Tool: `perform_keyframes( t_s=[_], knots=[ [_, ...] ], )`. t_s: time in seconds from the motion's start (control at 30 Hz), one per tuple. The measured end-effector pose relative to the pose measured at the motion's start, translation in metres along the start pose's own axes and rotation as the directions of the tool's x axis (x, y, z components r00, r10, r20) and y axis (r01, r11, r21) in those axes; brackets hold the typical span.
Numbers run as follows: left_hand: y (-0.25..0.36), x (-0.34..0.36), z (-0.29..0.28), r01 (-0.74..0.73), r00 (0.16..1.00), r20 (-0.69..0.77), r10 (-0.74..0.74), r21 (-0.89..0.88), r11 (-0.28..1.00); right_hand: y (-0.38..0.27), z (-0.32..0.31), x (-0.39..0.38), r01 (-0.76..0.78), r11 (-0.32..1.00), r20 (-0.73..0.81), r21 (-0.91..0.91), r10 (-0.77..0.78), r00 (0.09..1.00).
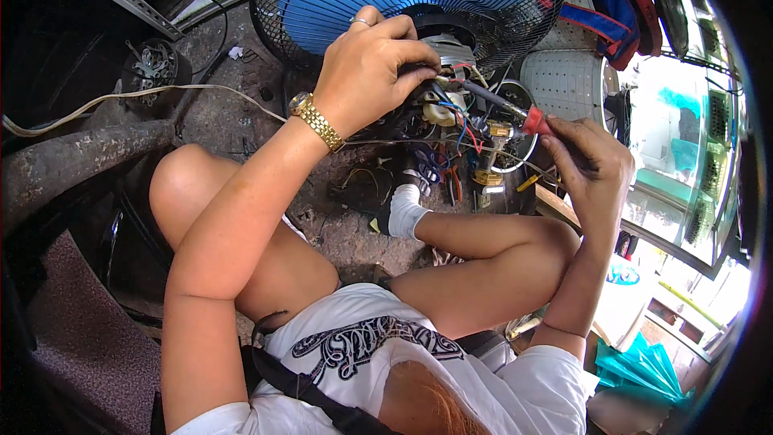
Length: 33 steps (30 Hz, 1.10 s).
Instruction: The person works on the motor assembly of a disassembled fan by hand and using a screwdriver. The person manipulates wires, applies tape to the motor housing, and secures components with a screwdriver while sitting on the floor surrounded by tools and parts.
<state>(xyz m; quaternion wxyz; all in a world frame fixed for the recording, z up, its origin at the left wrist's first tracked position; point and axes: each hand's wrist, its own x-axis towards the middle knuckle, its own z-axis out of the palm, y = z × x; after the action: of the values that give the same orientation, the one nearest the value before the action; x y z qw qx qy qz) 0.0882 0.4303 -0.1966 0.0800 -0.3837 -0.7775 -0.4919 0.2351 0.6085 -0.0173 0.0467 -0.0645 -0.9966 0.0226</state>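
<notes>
An electric fan (338,0) with blue blades in a black wire cage lies before me, its motor (449,50) and coloured wires (463,117) exposed. My left hand (370,72), with a gold watch at the wrist, is at the motor, thumb and forefinger pinched together. What they grip is hidden. In my right hand (592,161) is a screwdriver (535,121), held by its red handle between thumb and fingers. Its dark shaft slants up and left to the wiring beside the motor. A pale plastic part (440,115) hangs just below.
A yellow-and-black cordless drill (488,163) and orange-handled pliers (454,185) lie below the motor, near my foot (411,209). A perforated metal drum (564,84) stands to the right. A pale cable (145,93) crosses the floor at left, passing a bowl of metal parts (153,68).
</notes>
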Motion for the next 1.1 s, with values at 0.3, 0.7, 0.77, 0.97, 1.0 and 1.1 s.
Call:
perform_keyframes(
  t_s=[0.3,0.7,0.77,0.97,1.0,1.1],
  knots=[
    [-0.0016,-0.0012,0.0001,-0.001,1.000,-0.001,0.001,0.005,1.000,0.0029,0.0048,0.0002,0.001,1.000,-0.002,0.014,-0.001,1.000],
    [-0.0006,-0.0007,0.0006,0.011,1.000,-0.007,-0.011,-0.011,1.000,0.0020,0.0016,0.0008,0.008,1.000,-0.001,0.000,-0.008,1.000],
    [-0.0007,-0.0008,0.0001,0.009,1.000,-0.004,-0.009,-0.011,1.000,0.0021,0.0027,0.0008,0.012,1.000,-0.006,0.004,-0.012,1.000],
    [0.0026,-0.0006,-0.0015,0.030,1.000,0.001,-0.030,-0.038,0.999,0.0006,0.0020,0.0006,0.003,1.000,-0.004,-0.010,-0.003,1.000],
    [0.0024,-0.0007,-0.0013,0.034,0.999,0.006,-0.034,-0.033,0.999,0.0003,0.0025,0.0006,0.004,1.000,-0.006,-0.003,-0.004,1.000],
    [0.0009,-0.0010,0.0003,0.009,1.000,-0.008,-0.009,-0.028,1.000,0.0006,0.0028,0.0007,0.012,1.000,-0.001,-0.015,-0.012,1.000]
  ],
)
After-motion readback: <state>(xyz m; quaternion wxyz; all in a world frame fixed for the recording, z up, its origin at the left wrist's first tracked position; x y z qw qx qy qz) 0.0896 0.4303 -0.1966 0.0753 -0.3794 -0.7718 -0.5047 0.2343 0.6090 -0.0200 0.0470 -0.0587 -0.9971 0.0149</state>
